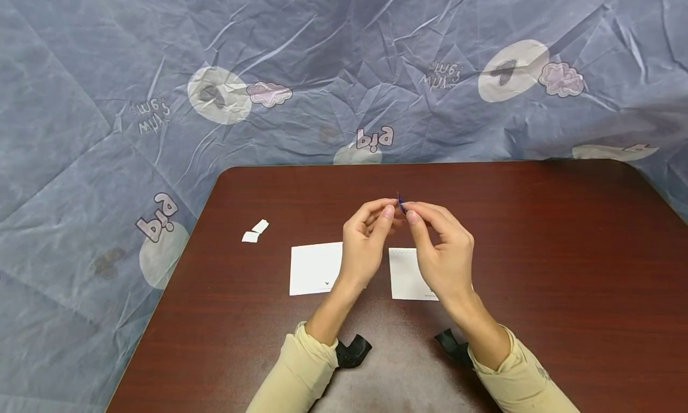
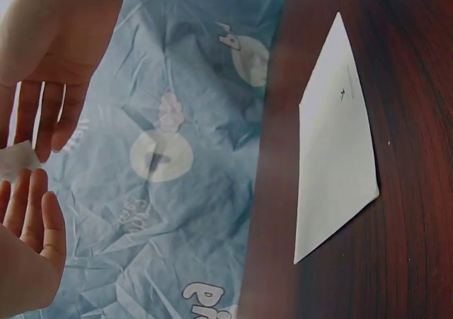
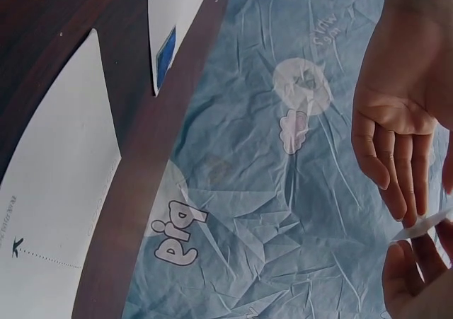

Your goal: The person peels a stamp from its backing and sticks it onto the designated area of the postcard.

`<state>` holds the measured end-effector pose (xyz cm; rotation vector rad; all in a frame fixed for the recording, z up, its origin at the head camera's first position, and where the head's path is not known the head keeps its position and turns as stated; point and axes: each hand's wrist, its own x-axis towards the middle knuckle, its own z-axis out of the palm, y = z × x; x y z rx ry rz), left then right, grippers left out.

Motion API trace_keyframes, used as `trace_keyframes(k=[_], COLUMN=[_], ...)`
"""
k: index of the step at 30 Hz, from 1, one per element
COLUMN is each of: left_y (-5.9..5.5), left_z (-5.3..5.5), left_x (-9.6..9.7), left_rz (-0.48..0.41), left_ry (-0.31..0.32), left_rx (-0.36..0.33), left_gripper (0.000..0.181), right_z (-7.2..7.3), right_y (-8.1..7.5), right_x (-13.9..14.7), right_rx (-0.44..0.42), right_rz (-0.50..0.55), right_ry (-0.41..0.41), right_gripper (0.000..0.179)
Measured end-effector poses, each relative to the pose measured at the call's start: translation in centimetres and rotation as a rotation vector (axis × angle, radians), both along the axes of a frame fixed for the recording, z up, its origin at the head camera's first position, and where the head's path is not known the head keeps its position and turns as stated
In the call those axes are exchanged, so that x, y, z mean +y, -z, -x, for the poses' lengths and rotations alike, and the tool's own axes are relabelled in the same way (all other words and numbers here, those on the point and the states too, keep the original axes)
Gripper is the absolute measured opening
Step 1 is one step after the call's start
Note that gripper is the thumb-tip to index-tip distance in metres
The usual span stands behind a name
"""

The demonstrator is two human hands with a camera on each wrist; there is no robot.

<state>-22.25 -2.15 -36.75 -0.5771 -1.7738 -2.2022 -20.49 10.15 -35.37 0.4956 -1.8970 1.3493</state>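
Note:
Both hands meet in midair above the table, fingertips close together. Between them is a small, thin piece point(image 1: 400, 203), seen almost edge-on as dark blue-purple in the head view and as white in both wrist views. My left hand point(image 1: 365, 237) pinches one side of it with thumb and fingers, while my right hand point(image 1: 445, 246) pinches the other. Below the left hand lies a white card point(image 1: 312, 270) with a small dark mark; the right wrist view shows a blue rectangle point(image 3: 166, 57) on it. A second white card point(image 1: 405, 276) with a row of holes lies partly behind the right hand.
Two small white paper scraps point(image 1: 250, 237) lie at the left of the brown table point(image 1: 564, 270). Black wrist mounts point(image 1: 353, 351) stick out from the sleeves. A crumpled blue printed cloth point(image 1: 322, 61) hangs beyond the table's far edge.

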Motion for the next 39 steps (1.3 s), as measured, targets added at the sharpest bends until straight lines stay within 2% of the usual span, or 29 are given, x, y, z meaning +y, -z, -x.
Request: trace_keyframes(k=[3,8,12,20,28,39], left_y=[0.02,0.08,0.15,-0.15,-0.1,0.01], left_z=[0.05,0.1,0.14,0.14,0.09,0.13], left_x=[-0.06,-0.14,-0.13,-0.03,-0.06,-0.14], left_rz=[-0.048,-0.112,-0.117,-0.131,-0.13,-0.149], left_ry=[0.004,0.054,0.078,0.075,0.088,0.097], left_rx=[-0.028,-0.089,-0.139,-0.212,-0.251,-0.278], left_gripper=[0.024,0.028,0.029,0.027,0.027,0.025], right_z=[0.04,0.15,0.18,0.3,0.45,0.55], right_y=[0.04,0.22,0.23,0.34,0.66,0.75], right_x=[-0.07,-0.3,-0.33,-0.37,-0.23,0.04], right_rx=[0.002,0.005,0.014,0.024,0.02,0.011], right_rz=[-0.007,-0.01,-0.006,-0.017,-0.065,-0.156], right_ry=[-0.001,0.025,0.037,0.068,0.105,0.099], right_gripper=[0.016,0.019,0.023,0.029,0.032,0.035])
